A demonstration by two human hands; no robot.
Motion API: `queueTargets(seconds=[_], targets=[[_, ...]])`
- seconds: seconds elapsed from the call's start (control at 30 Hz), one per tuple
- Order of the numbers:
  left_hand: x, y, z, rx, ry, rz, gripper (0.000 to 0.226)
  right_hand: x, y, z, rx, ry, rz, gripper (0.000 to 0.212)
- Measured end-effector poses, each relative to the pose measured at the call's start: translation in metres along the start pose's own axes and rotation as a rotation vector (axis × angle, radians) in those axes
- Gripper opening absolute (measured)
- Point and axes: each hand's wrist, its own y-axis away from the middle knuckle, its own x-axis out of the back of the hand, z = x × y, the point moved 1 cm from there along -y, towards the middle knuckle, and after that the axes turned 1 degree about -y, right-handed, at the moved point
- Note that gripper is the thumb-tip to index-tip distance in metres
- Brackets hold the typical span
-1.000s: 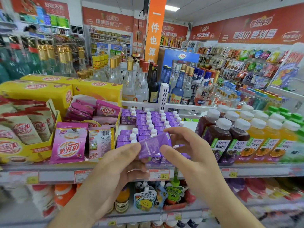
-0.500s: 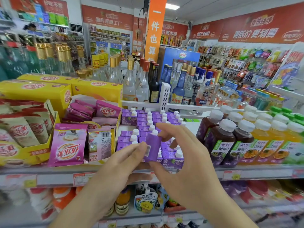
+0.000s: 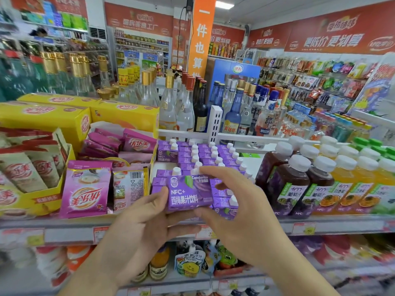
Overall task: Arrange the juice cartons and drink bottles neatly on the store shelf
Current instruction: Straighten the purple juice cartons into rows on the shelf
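A purple juice carton (image 3: 188, 192) with a white cap is upright, its printed front facing me, at the front of the shelf. My left hand (image 3: 141, 227) holds its left side and bottom with thumb and fingers. My right hand (image 3: 239, 212) grips its top and right side. Behind it stand rows of the same purple cartons (image 3: 205, 157) with white caps. To the right stand dark grape juice bottles (image 3: 288, 184) and orange juice bottles (image 3: 350, 184) with white caps.
Pink and yellow milk-tea packets (image 3: 85, 189) fill boxes on the left. Glass liquor bottles (image 3: 186, 107) stand behind a white divider (image 3: 213, 124). The shelf edge (image 3: 331, 226) carries price tags. A lower shelf holds pouches and small bottles (image 3: 188, 261).
The carton was tilted on its side, then edge-on; now it is turned upright with its front toward me and held lower, at the front of the carton rows.
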Motion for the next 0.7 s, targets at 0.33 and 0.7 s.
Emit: queueTargets(seconds=[0.33, 0.7], targets=[[-0.004, -0.001, 0.003, -0.166, -0.423, 0.180, 0.036, 0.002, -0.004, 0.012, -0.016, -0.029, -0.041, 0.053], [0.017, -0.023, 0.021, -0.449, -1.103, 0.277, 0.039, 0.004, -0.058, 0.028, -0.080, -0.075, -0.075, 0.019]])
